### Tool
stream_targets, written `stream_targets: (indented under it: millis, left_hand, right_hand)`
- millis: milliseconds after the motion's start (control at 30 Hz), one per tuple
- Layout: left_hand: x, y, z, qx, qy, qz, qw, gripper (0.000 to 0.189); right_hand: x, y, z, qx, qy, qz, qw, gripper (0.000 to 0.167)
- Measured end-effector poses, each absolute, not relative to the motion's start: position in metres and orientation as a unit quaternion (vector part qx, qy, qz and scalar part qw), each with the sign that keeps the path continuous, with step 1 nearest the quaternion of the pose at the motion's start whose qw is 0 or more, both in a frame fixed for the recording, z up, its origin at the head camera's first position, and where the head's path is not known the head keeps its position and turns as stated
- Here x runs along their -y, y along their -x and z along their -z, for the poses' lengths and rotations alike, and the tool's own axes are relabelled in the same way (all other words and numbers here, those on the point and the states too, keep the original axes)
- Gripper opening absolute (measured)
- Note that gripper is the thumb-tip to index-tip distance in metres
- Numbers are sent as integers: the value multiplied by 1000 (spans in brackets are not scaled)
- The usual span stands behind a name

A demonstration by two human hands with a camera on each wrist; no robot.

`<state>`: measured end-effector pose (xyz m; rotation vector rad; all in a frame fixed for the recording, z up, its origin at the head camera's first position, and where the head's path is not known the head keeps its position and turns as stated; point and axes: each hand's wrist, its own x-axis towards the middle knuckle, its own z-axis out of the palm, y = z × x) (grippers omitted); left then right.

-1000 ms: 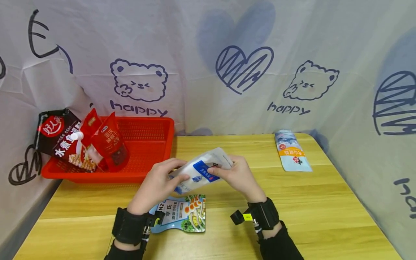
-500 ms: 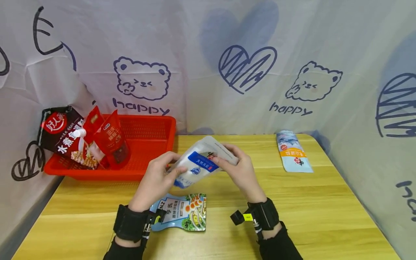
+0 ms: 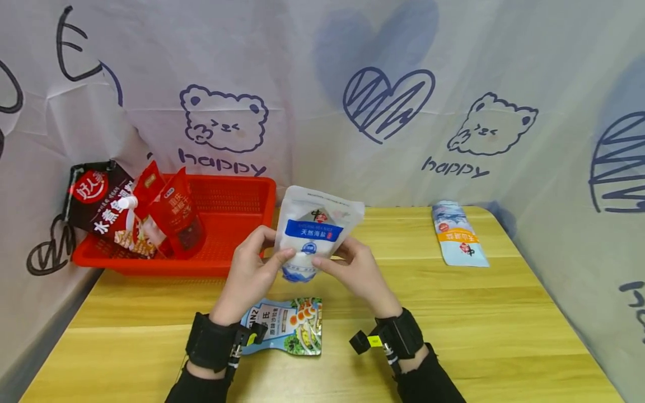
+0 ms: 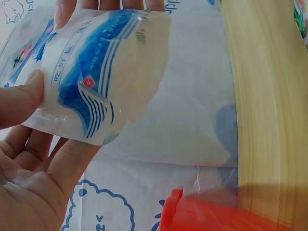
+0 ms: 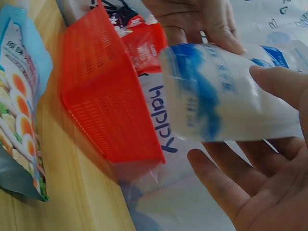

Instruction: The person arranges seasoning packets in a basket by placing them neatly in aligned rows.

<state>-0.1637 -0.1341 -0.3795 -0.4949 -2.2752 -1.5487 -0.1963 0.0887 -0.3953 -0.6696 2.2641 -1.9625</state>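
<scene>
A white and blue pouch of sea salt (image 3: 308, 230) is held up above the table, its printed front toward the head camera and its wide sealed end on top. My left hand (image 3: 253, 272) grips its left side, thumb on the front and fingers behind. On the right side my right hand (image 3: 361, 275) pinches it the same way. The right wrist view shows the blue-patterned bottom of the salt pouch (image 5: 207, 91) with a hand at either side. Below the hands, a light blue salad dressing pouch (image 3: 289, 327) lies flat on the table, partly covered by the left wrist strap.
A red plastic basket (image 3: 237, 226) stands at the back left, holding a black seasoning packet (image 3: 96, 196) and red pouches (image 3: 176, 215) at its left end. A blue and orange pouch (image 3: 457, 235) lies at the back right of the wooden table (image 3: 478, 336).
Both hands have turned the salt pouch from a slant to nearly upright, its front now facing the head camera. The right hand has moved from the sealed end down to the lower side.
</scene>
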Motion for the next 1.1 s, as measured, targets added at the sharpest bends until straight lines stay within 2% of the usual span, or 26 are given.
stream_targets:
  millis: [267,567,833,1100]
  left_hand:
    - [131,165,383,797,171,553,172,24]
    - [132,164,379,781,161,594,110,39]
    - [143,163,375,783,162,584,140,49]
    - [156,159,369,804,155,557,138,43]
  right_hand:
    - [-85,195,399,-744,222,630,20,47]
    - [-91,195,395,-759,226,610,1,43]
    - [-104,198,391,-772,244,587,25,40]
    - [-111,200,390,-794,262,547,34,37]
